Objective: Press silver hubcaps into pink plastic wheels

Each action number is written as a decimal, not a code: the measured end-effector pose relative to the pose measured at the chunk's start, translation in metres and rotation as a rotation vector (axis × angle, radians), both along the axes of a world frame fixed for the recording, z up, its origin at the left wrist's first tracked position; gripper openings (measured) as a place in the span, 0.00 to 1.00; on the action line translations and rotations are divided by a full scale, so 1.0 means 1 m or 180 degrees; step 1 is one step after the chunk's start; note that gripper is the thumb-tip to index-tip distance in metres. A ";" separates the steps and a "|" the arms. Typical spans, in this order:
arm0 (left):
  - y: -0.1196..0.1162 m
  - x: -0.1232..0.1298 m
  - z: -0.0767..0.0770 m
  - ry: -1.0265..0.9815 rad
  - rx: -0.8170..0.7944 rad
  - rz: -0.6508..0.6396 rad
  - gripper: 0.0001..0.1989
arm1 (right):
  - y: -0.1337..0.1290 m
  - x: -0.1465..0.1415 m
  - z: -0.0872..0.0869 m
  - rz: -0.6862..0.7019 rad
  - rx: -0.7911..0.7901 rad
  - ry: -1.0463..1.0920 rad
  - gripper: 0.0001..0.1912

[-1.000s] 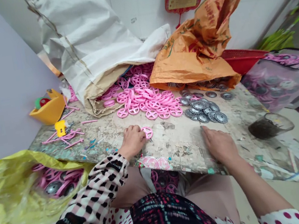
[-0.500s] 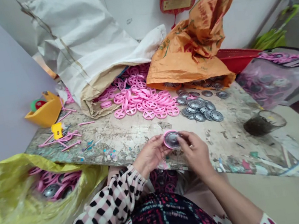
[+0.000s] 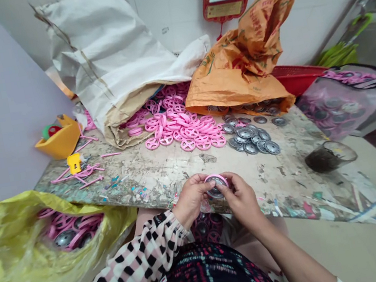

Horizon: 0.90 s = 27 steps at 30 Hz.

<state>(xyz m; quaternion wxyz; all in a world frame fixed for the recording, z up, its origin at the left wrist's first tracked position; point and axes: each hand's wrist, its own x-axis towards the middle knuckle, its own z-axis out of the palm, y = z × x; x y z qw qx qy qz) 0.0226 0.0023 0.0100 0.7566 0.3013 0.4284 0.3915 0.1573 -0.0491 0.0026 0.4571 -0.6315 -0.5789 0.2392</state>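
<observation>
Between my two hands is a toy wheel (image 3: 216,187), a pink ring with a grey hubcap in its face, held above the table's near edge. My left hand (image 3: 192,199) grips its left side, thumb on the grey face. My right hand (image 3: 239,196) closes on the right side, its thumb also pressed on the hubcap. Beyond them a heap of pink wheel rings (image 3: 186,129) spills from a white sack (image 3: 115,52). Right of that heap lie loose grey hubcaps (image 3: 250,137), in front of an orange bag (image 3: 236,82).
A yellow bag (image 3: 9,257) of assembled wheels stands at the left. Pink rods (image 3: 90,181), a yellow piece (image 3: 74,164) and a yellow holder (image 3: 60,142) sit on the table's left. A dark cup (image 3: 329,156) stands right; behind are a red basket (image 3: 298,78) and a clear bag (image 3: 344,105).
The wheel has tilted and come slightly nearer to me. My left thumb has moved onto the grey hubcap, and both hands now press on the wheel.
</observation>
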 end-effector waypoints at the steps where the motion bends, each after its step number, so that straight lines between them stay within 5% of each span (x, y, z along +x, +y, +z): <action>1: -0.001 0.000 -0.001 0.0062 0.0013 0.0031 0.17 | 0.000 -0.001 -0.003 -0.0052 -0.0024 0.0039 0.14; 10: -0.006 -0.003 0.001 -0.0029 -0.0393 0.0256 0.17 | 0.003 -0.004 -0.014 0.0283 -0.0410 0.0717 0.23; 18: -0.010 -0.003 0.000 0.0157 -0.0075 0.0310 0.17 | 0.002 -0.005 -0.019 0.0157 -0.0223 -0.0111 0.23; 23: 0.000 -0.017 -0.014 0.0590 0.0826 0.0391 0.20 | -0.011 0.001 -0.021 0.1124 -0.0600 -0.0620 0.20; 27: 0.018 -0.036 -0.033 0.1963 0.2086 0.0429 0.15 | -0.033 -0.004 -0.014 0.1854 -0.0824 -0.1658 0.24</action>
